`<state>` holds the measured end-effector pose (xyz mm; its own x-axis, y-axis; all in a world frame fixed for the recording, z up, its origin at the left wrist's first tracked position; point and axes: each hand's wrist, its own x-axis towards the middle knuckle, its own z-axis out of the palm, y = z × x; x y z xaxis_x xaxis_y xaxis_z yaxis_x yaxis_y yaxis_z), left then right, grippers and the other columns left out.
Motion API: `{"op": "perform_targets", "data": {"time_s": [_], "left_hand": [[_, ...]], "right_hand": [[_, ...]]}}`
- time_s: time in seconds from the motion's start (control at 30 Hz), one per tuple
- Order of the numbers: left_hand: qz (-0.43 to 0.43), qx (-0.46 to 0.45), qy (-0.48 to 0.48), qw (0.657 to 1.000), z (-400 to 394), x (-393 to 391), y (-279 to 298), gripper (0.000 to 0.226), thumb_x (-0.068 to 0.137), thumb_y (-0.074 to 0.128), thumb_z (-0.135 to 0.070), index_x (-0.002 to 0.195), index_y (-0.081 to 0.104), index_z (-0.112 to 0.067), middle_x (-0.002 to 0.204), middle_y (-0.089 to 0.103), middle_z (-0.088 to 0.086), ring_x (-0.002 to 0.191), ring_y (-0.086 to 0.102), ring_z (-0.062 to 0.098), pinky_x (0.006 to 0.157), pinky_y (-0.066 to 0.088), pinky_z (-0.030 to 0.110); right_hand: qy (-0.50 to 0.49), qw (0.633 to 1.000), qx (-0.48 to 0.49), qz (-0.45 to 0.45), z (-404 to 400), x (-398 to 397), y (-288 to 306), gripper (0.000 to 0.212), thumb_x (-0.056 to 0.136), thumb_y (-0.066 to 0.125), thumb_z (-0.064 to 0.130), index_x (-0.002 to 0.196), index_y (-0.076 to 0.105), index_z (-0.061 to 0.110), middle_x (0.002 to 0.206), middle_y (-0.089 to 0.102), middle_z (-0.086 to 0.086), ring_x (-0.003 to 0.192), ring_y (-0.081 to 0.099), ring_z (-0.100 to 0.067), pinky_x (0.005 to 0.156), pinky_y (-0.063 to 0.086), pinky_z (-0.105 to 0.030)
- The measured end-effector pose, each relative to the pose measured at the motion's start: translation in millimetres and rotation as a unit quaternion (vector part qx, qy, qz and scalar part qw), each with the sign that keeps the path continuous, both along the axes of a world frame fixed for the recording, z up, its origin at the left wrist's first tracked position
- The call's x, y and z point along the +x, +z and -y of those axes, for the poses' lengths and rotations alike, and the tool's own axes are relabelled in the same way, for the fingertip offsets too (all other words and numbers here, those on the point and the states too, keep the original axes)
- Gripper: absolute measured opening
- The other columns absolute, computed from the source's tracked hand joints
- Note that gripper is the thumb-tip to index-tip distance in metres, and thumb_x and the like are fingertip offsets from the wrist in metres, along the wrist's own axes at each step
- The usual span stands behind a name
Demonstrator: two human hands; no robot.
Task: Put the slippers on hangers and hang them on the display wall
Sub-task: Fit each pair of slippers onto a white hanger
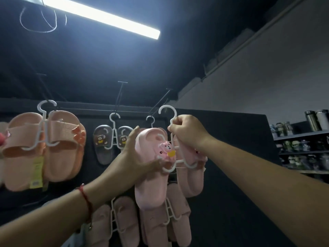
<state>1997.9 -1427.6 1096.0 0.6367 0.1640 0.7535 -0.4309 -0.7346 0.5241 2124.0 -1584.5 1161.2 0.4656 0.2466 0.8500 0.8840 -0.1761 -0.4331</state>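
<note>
A pair of light pink slippers point(151, 175) with a pink bear charm sits on a white hanger point(168, 111), raised in front of the black display wall point(231, 157). My right hand point(187, 131) grips the hanger's neck just below its hook. My left hand point(137, 155) holds the left slipper from the side, thumb at its front. The hook is in the air, to the right of the wall's wire pegs point(160, 102), and hangs on none of them.
Peach slippers point(44, 148) hang at the left, dark bear slippers point(111, 141) in the middle, more pink pairs point(124, 223) below. Another white hook point(151, 119) hangs behind my pair. Shelves of bottles point(306, 139) stand at the right. A ceiling lamp point(106, 16) glows overhead.
</note>
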Motion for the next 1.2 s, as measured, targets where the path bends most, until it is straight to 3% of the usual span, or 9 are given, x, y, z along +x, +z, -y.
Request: {"op": "perform_targets", "data": {"time_s": [0.13,0.27,0.47,0.63,0.83,0.97,1.03,1.13,1.2], "left_hand": [[-0.022,0.057,0.110,0.992,14.9,36.0,23.0,0.135,0.043,0.081,-0.072,0.152,0.004,-0.054,0.116,0.045,-0.018,0.087,0.050,-0.009,0.066,0.045,0.015],[-0.046,0.096,0.161,0.981,28.1,66.5,50.0,0.130,0.044,0.074,-0.077,0.151,0.005,-0.054,0.112,0.048,-0.018,0.088,0.053,-0.005,0.065,0.048,0.016],[-0.029,0.107,0.224,0.968,24.5,118.1,93.6,0.137,0.041,0.079,-0.084,0.154,0.009,-0.051,0.134,0.051,-0.010,0.114,0.059,0.016,0.096,0.054,0.038],[-0.009,0.104,0.251,0.962,11.0,154.0,116.5,0.120,0.064,0.083,-0.066,0.157,0.011,-0.044,0.138,0.051,-0.005,0.116,0.058,0.016,0.098,0.052,0.033],[-0.016,0.096,0.254,0.962,-26.0,176.4,122.9,0.138,0.041,0.081,-0.085,0.155,0.011,-0.051,0.133,0.060,-0.008,0.110,0.065,0.010,0.092,0.058,0.032],[-0.010,0.118,0.288,0.950,-48.3,189.7,119.2,0.136,0.046,0.076,-0.086,0.158,0.012,-0.042,0.140,0.057,-0.007,0.114,0.064,0.013,0.093,0.058,0.037],[-0.002,0.151,0.310,0.939,-52.9,195.3,113.6,0.121,0.055,0.075,-0.082,0.155,0.016,-0.049,0.142,0.049,-0.006,0.122,0.056,0.014,0.102,0.051,0.036],[-0.008,0.150,0.305,0.940,-58.1,204.2,103.5,0.067,0.075,0.074,-0.065,0.110,0.022,-0.087,0.124,0.042,-0.010,0.117,0.050,0.017,0.093,0.048,0.028],[-0.013,0.170,0.310,0.935,-70.6,213.6,99.5,0.062,0.081,0.071,-0.062,0.117,0.025,-0.085,0.121,0.043,-0.011,0.115,0.049,0.015,0.090,0.046,0.027]], "right_hand": [[-0.017,0.999,-0.026,0.039,-0.9,40.1,24.8,0.026,0.088,0.060,0.022,0.063,0.054,0.016,0.071,0.063,0.003,0.072,0.058,-0.018,0.061,0.042,-0.027],[-0.030,0.996,-0.041,0.079,-4.1,78.9,50.1,0.038,0.090,0.056,0.022,0.056,0.040,0.019,0.065,0.053,0.001,0.060,0.047,-0.017,0.057,0.037,-0.032],[-0.037,0.991,-0.066,0.112,-17.5,137.7,93.9,0.035,0.091,0.053,0.022,0.058,0.045,0.015,0.070,0.058,-0.004,0.071,0.053,-0.024,0.057,0.037,-0.031],[-0.021,0.989,-0.087,0.120,-45.1,178.5,120.5,0.032,0.093,0.051,0.023,0.063,0.050,0.013,0.077,0.058,-0.004,0.079,0.054,-0.026,0.062,0.038,-0.032],[-0.002,0.989,-0.090,0.114,-82.5,208.6,132.6,0.035,0.091,0.052,0.024,0.058,0.044,0.016,0.072,0.055,-0.001,0.076,0.053,-0.026,0.059,0.038,-0.032],[-0.017,0.990,-0.100,0.100,-103.7,221.5,129.7,0.031,0.090,0.052,0.025,0.061,0.047,0.016,0.082,0.059,-0.001,0.083,0.054,-0.027,0.068,0.039,-0.031],[-0.038,0.990,-0.102,0.093,-114.8,228.4,126.7,0.026,0.089,0.051,0.026,0.064,0.049,0.017,0.087,0.061,-0.002,0.085,0.055,-0.027,0.070,0.039,-0.030],[-0.067,0.988,-0.113,0.080,-127.2,237.1,121.8,0.018,0.091,0.051,0.028,0.087,0.066,0.017,0.099,0.067,-0.003,0.090,0.058,-0.027,0.076,0.042,-0.031],[-0.086,0.987,-0.120,0.065,-135.9,241.5,119.1,0.023,0.093,0.052,0.028,0.105,0.069,0.017,0.111,0.069,-0.004,0.103,0.061,-0.028,0.086,0.043,-0.032]]}}
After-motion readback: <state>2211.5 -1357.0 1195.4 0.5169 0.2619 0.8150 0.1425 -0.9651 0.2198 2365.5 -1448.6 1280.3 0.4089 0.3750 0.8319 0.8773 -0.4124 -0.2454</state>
